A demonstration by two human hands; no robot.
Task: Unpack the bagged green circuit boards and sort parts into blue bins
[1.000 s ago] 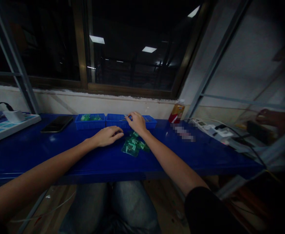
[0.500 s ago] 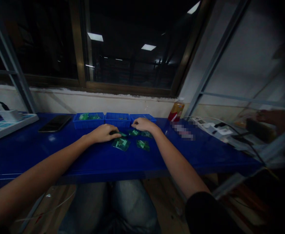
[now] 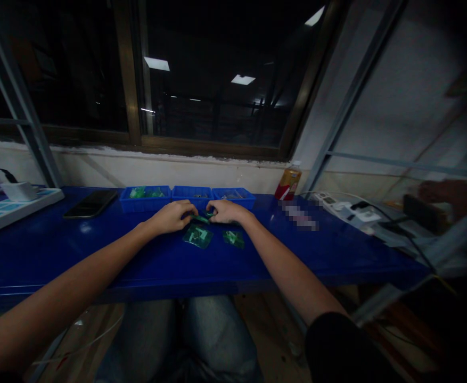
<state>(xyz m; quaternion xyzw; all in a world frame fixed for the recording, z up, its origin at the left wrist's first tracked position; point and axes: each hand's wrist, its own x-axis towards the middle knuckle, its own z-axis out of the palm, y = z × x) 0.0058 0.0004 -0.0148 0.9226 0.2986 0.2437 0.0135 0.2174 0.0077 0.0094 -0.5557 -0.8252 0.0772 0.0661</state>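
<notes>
Both my hands meet over a small green packet [image 3: 202, 218] on the blue table [image 3: 145, 255]. My left hand [image 3: 173, 215] has its fingers curled and pinches the packet's left end. At the packet's right end my right hand [image 3: 224, 211] pinches it with closed fingers. Two more green packets lie just in front of my hands, a larger packet [image 3: 197, 235] and a smaller packet [image 3: 234, 238]. Behind my hands stand three blue bins [image 3: 193, 194] in a row; the left bin [image 3: 145, 195] holds green packets.
A dark phone [image 3: 91, 202] lies at the left back of the table, beside a white tray [image 3: 13, 205]. A bottle [image 3: 288, 184] stands right of the bins. A power strip [image 3: 347, 210] with cables lies at the right. Another person's hand [image 3: 443, 191] shows at far right.
My right hand drew back from the bins to the table and met the left hand over one packet. The packets, earlier in a heap, now lie spread apart.
</notes>
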